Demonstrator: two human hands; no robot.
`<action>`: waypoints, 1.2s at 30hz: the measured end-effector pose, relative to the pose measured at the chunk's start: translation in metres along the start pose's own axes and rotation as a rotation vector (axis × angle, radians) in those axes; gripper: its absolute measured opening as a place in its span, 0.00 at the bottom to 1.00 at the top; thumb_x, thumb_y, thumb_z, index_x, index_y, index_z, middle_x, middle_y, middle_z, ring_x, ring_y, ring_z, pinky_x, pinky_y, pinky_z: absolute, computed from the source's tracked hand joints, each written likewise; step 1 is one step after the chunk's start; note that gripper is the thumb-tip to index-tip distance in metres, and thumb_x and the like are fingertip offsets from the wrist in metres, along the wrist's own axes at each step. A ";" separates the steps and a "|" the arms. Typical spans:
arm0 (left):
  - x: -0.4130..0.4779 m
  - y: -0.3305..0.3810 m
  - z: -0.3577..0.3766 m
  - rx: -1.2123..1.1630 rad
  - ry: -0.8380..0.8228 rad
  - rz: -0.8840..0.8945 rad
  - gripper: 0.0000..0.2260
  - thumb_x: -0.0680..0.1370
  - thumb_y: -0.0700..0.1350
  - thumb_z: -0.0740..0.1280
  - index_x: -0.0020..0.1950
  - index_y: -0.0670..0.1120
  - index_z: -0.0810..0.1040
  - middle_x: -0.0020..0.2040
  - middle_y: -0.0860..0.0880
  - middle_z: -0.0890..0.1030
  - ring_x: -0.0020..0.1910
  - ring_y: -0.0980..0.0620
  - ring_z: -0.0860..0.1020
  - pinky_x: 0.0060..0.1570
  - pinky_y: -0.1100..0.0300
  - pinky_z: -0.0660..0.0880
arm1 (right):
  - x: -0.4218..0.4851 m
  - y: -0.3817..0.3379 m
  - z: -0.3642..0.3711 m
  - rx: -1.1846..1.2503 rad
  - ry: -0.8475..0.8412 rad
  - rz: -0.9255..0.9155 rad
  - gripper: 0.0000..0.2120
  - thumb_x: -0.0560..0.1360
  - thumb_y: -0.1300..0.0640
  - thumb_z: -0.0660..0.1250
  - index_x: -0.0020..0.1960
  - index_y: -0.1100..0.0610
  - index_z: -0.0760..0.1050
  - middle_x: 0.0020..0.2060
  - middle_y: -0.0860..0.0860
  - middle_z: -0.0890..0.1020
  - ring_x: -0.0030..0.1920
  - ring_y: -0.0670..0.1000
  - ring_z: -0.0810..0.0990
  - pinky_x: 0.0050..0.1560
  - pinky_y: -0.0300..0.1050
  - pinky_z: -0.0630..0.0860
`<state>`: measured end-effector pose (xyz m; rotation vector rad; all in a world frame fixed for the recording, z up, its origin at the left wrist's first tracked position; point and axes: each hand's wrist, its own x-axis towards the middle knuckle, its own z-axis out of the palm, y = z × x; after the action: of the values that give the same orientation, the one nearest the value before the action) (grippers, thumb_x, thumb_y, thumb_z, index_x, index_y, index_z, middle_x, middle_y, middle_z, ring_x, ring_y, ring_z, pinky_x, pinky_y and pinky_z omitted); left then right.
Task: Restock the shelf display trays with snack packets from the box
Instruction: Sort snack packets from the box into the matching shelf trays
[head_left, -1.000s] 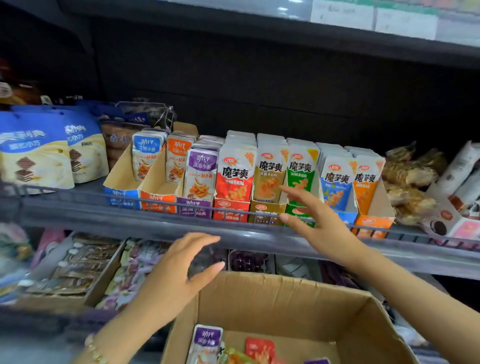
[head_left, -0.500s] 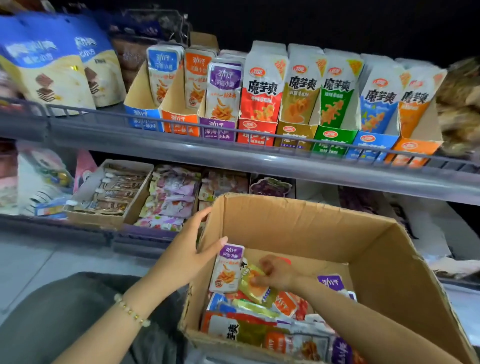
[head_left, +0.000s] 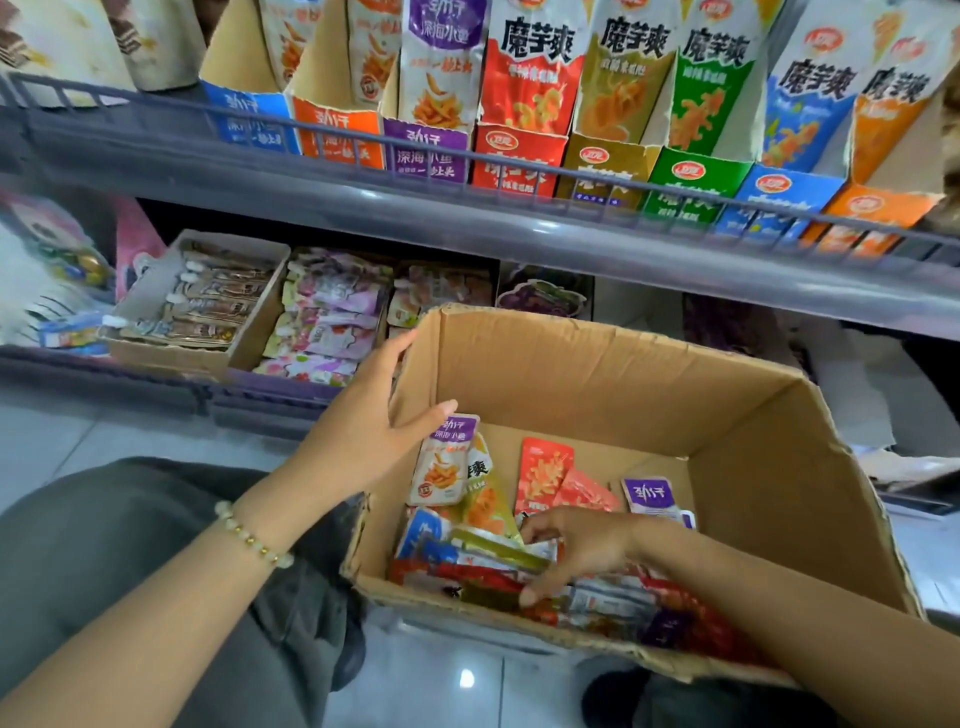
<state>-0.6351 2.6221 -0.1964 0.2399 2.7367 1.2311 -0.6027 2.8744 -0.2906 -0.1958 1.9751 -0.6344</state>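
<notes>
Box (head_left: 571, 374): holds snack packets (head_left: 545, 473).
Left hand (head_left: 363, 431): grip wide, straddles its wall.
Right hand (head_left: 576, 551): grip pinches snack packets.

Pretty clearly a shop. Railed metal shelf (head_left: 467, 228), rows of colourful display trays (head_left: 519, 161) packed with upright snack packets (head_left: 530, 67).

Left wrist: bead bracelet (head_left: 254, 538), a single snug strand of pale cream round beads with small gold ones between. Left hand (head_left: 363, 441) and right hand (head_left: 582, 551) bare, forearms bare too. Nails short and plain where they show. Legs in dark grey trousers (head_left: 130, 545), loose cloth, soft folds.
</notes>
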 end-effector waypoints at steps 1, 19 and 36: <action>0.000 0.000 0.000 0.006 -0.002 0.002 0.36 0.74 0.58 0.67 0.77 0.55 0.52 0.77 0.56 0.56 0.74 0.55 0.58 0.67 0.56 0.61 | 0.002 0.001 0.006 -0.050 0.012 -0.017 0.33 0.66 0.39 0.74 0.66 0.49 0.71 0.65 0.43 0.73 0.65 0.46 0.69 0.67 0.43 0.65; 0.031 0.033 0.032 0.079 -0.343 0.052 0.21 0.74 0.60 0.66 0.64 0.53 0.71 0.60 0.58 0.75 0.53 0.56 0.78 0.55 0.52 0.76 | -0.087 0.040 -0.056 0.610 0.406 -0.266 0.05 0.70 0.57 0.74 0.46 0.53 0.84 0.46 0.56 0.86 0.44 0.53 0.85 0.44 0.43 0.80; 0.045 0.017 0.035 -0.190 -0.609 -0.010 0.13 0.77 0.35 0.66 0.53 0.52 0.78 0.47 0.50 0.85 0.46 0.54 0.84 0.44 0.61 0.80 | -0.102 0.050 -0.081 0.419 0.361 -0.167 0.12 0.81 0.57 0.60 0.58 0.59 0.78 0.46 0.53 0.86 0.43 0.47 0.85 0.39 0.36 0.79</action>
<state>-0.6715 2.6676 -0.2090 0.4858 2.0898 1.1643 -0.6174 2.9857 -0.2076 0.0157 2.1237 -1.2460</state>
